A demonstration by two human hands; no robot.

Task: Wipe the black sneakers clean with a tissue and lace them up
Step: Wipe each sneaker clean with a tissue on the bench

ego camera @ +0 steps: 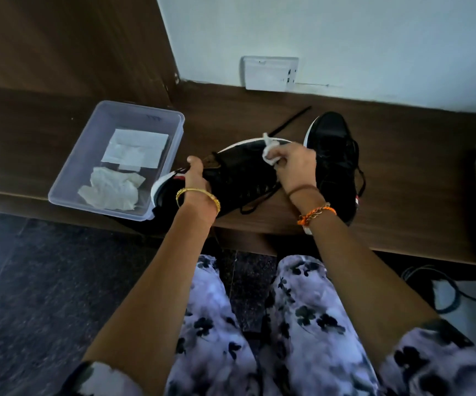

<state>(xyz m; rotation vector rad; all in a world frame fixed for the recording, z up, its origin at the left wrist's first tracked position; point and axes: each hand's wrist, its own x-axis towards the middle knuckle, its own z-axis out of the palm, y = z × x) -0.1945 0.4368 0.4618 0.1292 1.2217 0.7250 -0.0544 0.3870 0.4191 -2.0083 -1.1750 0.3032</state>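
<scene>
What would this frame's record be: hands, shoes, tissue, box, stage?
left hand: grips heel end of held sneaker
right hand: pinches tissue against that sneaker's toe end
other sneaker: lies on shelf, right of the held one
loose lace: on shelf behind the sneakers
box: left on shelf, holds crumpled tissues
stage: wiping; lacing unfinished

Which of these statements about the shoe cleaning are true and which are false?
1. The right hand holds a white tissue. True.
2. The left hand grips the sneaker being wiped. True.
3. The second sneaker sits inside the plastic tray. False: it stands on the wooden bench, to the right.
4. The plastic tray holds only shoelaces. False: it holds folded and crumpled tissues.
5. A loose black lace lies on the bench behind the shoes. True.
</scene>
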